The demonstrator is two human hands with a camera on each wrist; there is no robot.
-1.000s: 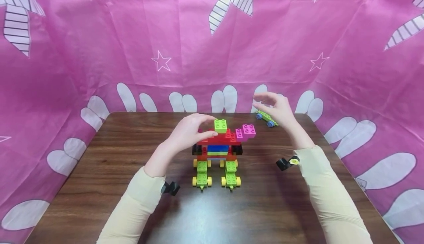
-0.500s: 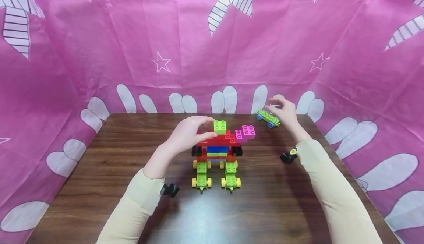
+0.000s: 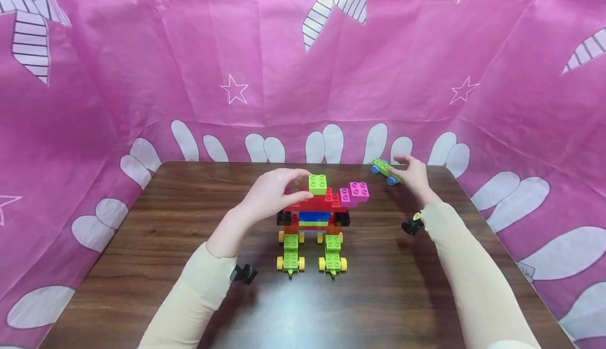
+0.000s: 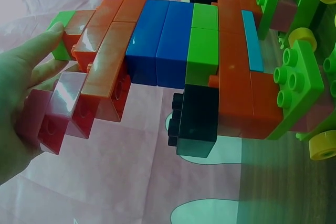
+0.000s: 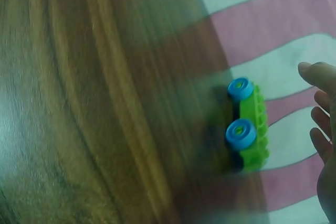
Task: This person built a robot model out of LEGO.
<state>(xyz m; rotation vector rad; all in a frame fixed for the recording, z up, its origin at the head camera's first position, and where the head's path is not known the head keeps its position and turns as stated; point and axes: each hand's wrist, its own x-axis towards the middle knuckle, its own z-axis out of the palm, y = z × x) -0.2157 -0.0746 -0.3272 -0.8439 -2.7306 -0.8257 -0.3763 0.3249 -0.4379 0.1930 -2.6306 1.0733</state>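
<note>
Gripping the brick model (image 3: pixel 314 217) at its upper left side, the left hand (image 3: pixel 272 193) has thumb and fingers curled around the red top layer beside the lime brick (image 3: pixel 317 183); no containers in view. The model stands mid-table on two green wheeled bases with yellow wheels. The right hand (image 3: pixel 413 172), fingers loosely extended, reaches the green wheeled chassis (image 3: pixel 384 170) with blue wheels at the far table edge; contact cannot be confirmed. Versus one second ago: the right hand has dropped lower and moved farther out toward the chassis; the left hand's hold is unchanged. Surface: dark wooden table (image 3: pixel 142 265). Surround: pink patterned cloth (image 3: pixel 142 65).
</note>
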